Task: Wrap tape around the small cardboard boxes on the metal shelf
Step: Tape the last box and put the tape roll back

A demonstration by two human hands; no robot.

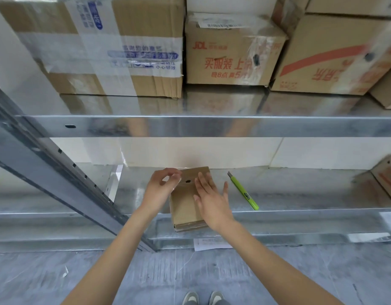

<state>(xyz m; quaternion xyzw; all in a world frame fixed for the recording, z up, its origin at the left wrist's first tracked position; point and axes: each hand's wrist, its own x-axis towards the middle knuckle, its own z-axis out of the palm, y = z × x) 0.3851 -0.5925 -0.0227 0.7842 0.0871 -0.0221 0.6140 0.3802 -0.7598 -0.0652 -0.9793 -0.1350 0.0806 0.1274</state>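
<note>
A small brown cardboard box (pixel 183 209) lies on the lower metal shelf (pixel 300 194), its near end jutting over the front edge. A dark hole shows in its top. My right hand (pixel 210 199) rests flat on the box's right half, fingers straight and spread. My left hand (pixel 158 188) hovers at the box's far left corner, with fingers curled round what looks like a clear tape roll (pixel 176 180). The roll is translucent and partly hidden by my fingers.
A green utility knife (pixel 244 191) lies on the shelf right of the box. Another carton (pixel 385 175) sits at the far right. Large cartons (pixel 229 53) fill the upper shelf. A slanted steel upright (pixel 58 170) crosses on the left.
</note>
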